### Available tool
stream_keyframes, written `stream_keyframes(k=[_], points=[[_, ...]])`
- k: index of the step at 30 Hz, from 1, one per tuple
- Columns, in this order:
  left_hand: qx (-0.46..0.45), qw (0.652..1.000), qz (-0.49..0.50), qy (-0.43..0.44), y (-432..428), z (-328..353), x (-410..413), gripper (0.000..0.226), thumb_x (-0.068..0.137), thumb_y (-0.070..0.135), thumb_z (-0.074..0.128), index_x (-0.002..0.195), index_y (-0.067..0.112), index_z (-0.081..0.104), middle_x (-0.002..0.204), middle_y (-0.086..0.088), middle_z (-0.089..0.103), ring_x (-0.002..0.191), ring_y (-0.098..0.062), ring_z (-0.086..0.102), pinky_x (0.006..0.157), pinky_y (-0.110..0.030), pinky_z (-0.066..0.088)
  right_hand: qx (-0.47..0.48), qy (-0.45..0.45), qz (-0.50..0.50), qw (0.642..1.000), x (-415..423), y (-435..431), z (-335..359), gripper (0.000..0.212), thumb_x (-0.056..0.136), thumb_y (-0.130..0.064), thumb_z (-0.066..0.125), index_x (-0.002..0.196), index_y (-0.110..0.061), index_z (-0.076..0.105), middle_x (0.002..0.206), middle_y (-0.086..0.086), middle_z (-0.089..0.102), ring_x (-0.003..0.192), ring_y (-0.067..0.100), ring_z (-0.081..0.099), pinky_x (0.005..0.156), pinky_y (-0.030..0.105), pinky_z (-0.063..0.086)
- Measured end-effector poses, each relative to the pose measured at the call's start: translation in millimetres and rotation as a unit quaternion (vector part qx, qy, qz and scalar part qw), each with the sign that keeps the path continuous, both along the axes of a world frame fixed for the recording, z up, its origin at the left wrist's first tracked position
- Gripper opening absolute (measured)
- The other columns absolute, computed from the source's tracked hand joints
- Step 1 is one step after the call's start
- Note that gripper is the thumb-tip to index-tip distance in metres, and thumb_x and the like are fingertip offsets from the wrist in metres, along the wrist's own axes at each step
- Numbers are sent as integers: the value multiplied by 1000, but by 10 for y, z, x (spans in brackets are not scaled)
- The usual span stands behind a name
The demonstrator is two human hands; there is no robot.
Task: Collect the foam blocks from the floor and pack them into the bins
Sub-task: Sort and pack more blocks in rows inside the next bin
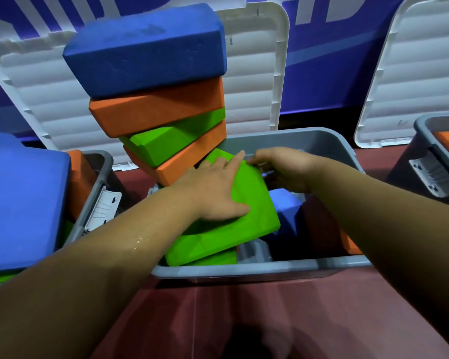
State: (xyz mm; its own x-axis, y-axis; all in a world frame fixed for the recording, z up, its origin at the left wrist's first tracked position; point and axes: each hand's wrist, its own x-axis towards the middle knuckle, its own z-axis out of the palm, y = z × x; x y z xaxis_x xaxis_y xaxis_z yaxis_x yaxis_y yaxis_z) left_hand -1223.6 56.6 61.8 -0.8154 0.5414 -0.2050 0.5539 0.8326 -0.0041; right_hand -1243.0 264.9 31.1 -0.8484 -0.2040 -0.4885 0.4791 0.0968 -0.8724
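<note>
In the grey bin (257, 272), a green foam block (244, 224) lies tilted. The left hand (213, 193) presses flat on it, fingers spread; the right hand (283, 169) curls over its far edge. Beyond, 4 stacked blocks (161, 112) rise at the bin's far-left corner.

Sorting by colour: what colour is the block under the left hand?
The block is green; head view.

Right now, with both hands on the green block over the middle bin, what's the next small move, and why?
Probably ease the green block down flat into the gray bin. It sits tilted over a blue block, the left hand lies flat on top, and the right hand curls its fingers at the far corner. Go slow: the stack of four blocks leans beside it.
</note>
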Motion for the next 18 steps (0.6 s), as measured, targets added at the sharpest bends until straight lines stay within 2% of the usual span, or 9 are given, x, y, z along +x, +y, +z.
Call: stream_keyframes(k=[2, 4, 6, 8, 10, 12, 14, 16, 18], points=[[-9, 1000, 1, 26, -120, 1, -65, 99, 84, 77, 50, 156, 55, -14, 159, -14, 34, 138, -40, 44, 110, -56, 40, -65, -7, -138, 988, -127, -27, -43, 17, 97, -17, 53, 108, -6, 59, 112, 19, 59, 87, 34, 65, 88, 46, 58], [-37, 998, -20, 55, -223, -41, -103, 79, 95, 71, 40, 154, 62, -12, 157, -18, 34, 136, -42, 43, 111, -54, 38, 10, 9, -218, 976, -243, 29, -133, 14, 101, -9, 50, 105, -1, 61, 117, 22, 64, 89, 35, 70, 88, 48, 61], [-28, 999, -26, 7, -285, -105, -101, 66, 101, 66, 33, 152, 67, -9, 166, -14, 19, 144, -41, 33, 115, -57, 33, 253, 27, -126, 959, -267, 77, -242, 19, 102, -8, 52, 112, -3, 67, 116, 14, 72, 93, 28, 71, 88, 40, 60], [3, 999, -16, -46, -344, -161, -106, 61, 103, 64, 31, 150, 69, -8, 170, -7, 9, 148, -39, 28, 117, -59, 30, 480, 36, 50, 875, -232, 40, -291, 19, 102, -6, 51, 106, -8, 69, 116, 5, 74, 105, 25, 70, 88, 33, 53], [23, 998, -18, -54, -404, -183, -121, 60, 102, 67, 29, 150, 70, -7, 170, -4, 9, 147, -39, 30, 117, -60, 31, 565, 69, 127, 812, -275, 36, -376, 19, 102, -3, 47, 105, -7, 66, 130, 8, 68, 117, 28, 65, 92, 33, 49], [28, 999, -25, -39, -440, -208, -125, 60, 101, 70, 26, 150, 71, -9, 168, -4, 12, 145, -38, 32, 115, -61, 32, 516, 64, 85, 850, -359, 49, -468, 40, 100, -1, 46, 137, -8, 61, 143, 10, 60, 121, 30, 61, 95, 33, 47], [25, 999, -24, -29, -447, -238, -119, 60, 101, 70, 24, 150, 70, -9, 167, -2, 13, 143, -36, 33, 114, -60, 33, 429, 79, 21, 900, -417, 80, -585, 55, 98, 1, 45, 149, -19, 53, 138, 13, 62, 105, 29, 61, 82, 33, 45], [27, 999, -17, -34, -436, -249, -126, 59, 101, 69, 26, 150, 70, -8, 166, -1, 14, 143, -34, 33, 114, -58, 32, 406, 85, 30, 909, -480, 159, -753, 59, 99, -1, 42, 154, -22, 47, 142, 14, 59, 111, 32, 62, 81, 32, 45], [31, 999, -15, -35, -444, -262, -135, 59, 101, 70, 26, 150, 70, -8, 165, -1, 15, 141, -34, 34, 114, -58, 32, 436, 73, 86, 893, -519, 198, -904, 64, 100, -4, 43, 160, -24, 36, 157, 10, 46, 134, 32, 53, 100, 33, 44]])
